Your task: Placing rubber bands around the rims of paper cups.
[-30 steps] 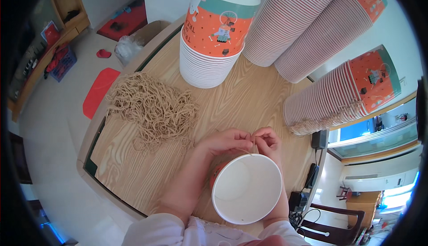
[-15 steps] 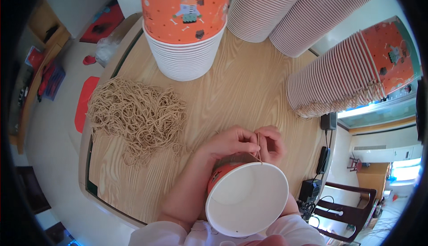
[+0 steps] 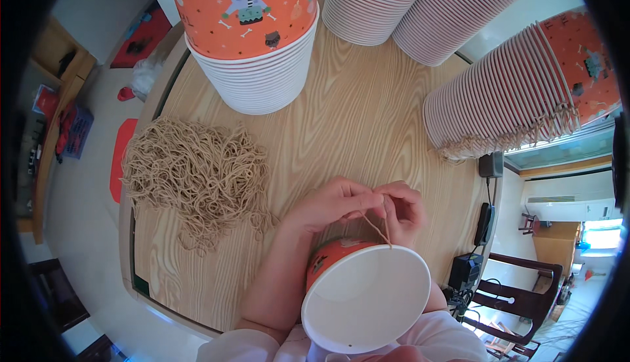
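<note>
A paper bucket (image 3: 366, 300), white inside and orange printed outside, rests tilted against my body between my forearms, its mouth facing up toward me. A thin tan cord (image 3: 378, 231) rises from the far side of its rim to my fingers. My left hand (image 3: 338, 201) is closed, thumb and fingertips pinching the cord. My right hand (image 3: 403, 210) is also closed, its fingertips pressed together on the cord beside the left ones. Whatever the fingertips form in the cord is hidden. A small dark hole shows in the bucket wall near the close rim.
Left of my hands lies a tangled heap of tan cords (image 3: 197, 175). Nested bucket stacks stand at the far left (image 3: 252, 67) and at the back (image 3: 377, 1). Another stack (image 3: 499, 96) at the right carries cords along its rims. Black power adapters (image 3: 466, 270) and a dark chair (image 3: 525, 296) are beyond the right edge.
The whole view has shifted a little. My fingers have moved closer together at the tips, and the cord between them and the rim now slants up to the left.
</note>
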{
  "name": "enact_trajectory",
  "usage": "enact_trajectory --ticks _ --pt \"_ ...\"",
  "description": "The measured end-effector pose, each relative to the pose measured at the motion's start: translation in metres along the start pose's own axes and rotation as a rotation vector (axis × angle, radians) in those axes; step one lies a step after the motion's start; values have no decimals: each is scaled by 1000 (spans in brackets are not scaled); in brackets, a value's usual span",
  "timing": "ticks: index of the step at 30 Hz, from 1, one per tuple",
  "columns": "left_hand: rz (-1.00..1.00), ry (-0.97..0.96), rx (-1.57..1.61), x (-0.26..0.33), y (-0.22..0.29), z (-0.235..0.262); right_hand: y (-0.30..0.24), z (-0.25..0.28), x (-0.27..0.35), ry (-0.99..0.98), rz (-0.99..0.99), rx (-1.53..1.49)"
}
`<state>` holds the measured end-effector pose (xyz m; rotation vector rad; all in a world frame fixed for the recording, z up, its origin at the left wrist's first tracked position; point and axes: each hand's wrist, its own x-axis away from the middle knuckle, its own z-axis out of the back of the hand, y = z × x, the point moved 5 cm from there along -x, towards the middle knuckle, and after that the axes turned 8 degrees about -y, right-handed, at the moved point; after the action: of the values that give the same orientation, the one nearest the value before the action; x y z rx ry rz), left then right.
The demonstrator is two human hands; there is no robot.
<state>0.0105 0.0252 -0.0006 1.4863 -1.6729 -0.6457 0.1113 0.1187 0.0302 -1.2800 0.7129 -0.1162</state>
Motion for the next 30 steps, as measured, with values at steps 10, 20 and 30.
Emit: enact_trajectory --ticks 10,20,30 --pt "-124 -22 -66 -12 6 -16 12 7 6 -8 -166 -56" --pt "-93 -42 -56 -6 8 -14 35 6 5 -243 -492 -784" --pt "-84 -11 54 -3 3 -9 48 7 6 -180 -434 -983"
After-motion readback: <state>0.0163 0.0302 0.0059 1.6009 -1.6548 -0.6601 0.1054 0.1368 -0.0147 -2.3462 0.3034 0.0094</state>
